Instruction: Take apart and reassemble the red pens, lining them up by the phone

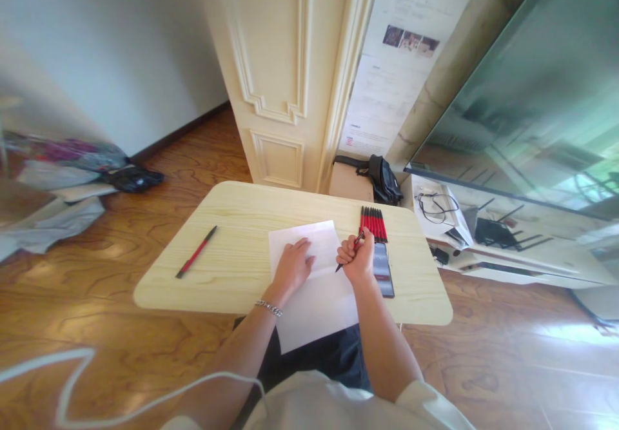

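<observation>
A sheet of white paper (314, 307) lies on the small wooden table (242, 224), its near end hanging past the table's front edge. My left hand (294, 265) rests flat on the paper, fingers outstretched, with a chain bracelet on that wrist. In my right hand (358, 259) a red and black pen (340, 267) is gripped, its black tip pointing down at the paper's right side. Just beyond that hand sits a row of several red pens (373, 220). A phone (383, 272) lies partly hidden under my right hand and wrist.
One more red pen (196, 251) lies alone at the table's left. Behind the table stand a cream door panel (278, 153) and a black bag (383, 178). To the right are a router (496, 233) and a large screen (532, 107). A white cable (159, 394) crosses the lower left.
</observation>
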{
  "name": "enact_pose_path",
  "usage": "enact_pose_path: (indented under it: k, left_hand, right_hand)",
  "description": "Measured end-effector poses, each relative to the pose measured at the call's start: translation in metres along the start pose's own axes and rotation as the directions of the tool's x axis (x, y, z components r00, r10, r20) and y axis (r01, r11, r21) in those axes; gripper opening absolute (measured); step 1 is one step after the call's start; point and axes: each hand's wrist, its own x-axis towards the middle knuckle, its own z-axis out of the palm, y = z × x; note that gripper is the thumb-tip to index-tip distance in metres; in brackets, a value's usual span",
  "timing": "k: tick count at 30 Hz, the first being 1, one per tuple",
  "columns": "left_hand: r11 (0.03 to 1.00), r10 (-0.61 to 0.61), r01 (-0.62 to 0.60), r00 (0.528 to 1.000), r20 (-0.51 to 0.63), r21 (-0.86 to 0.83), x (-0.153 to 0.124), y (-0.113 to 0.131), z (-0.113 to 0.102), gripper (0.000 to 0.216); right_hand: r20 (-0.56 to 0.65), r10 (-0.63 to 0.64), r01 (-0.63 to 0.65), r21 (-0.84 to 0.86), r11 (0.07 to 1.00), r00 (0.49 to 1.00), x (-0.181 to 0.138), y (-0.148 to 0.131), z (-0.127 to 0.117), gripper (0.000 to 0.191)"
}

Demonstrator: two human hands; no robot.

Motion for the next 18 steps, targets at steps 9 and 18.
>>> enact_pose_path:
  k: [9, 18]
  left_hand:
    - [0.934, -0.113, 0.097, 0.993, -0.028, -0.345, -0.029, 0.033, -0.03, 0.03]
    - [0.282, -0.279, 0.296, 0.935, 0.217, -0.913, -0.06, 0.079, -0.026, 0.036]
  right_hand:
    - [-0.036, -0.345, 0.343, -0.055, 0.938, 0.938, -0.023, -0.007, 0.012, 0.028]
    - [-0.006, -0.37, 0.364, -0.164, 0.917, 0.929, -0.056, 0.003, 0.01, 0.02]
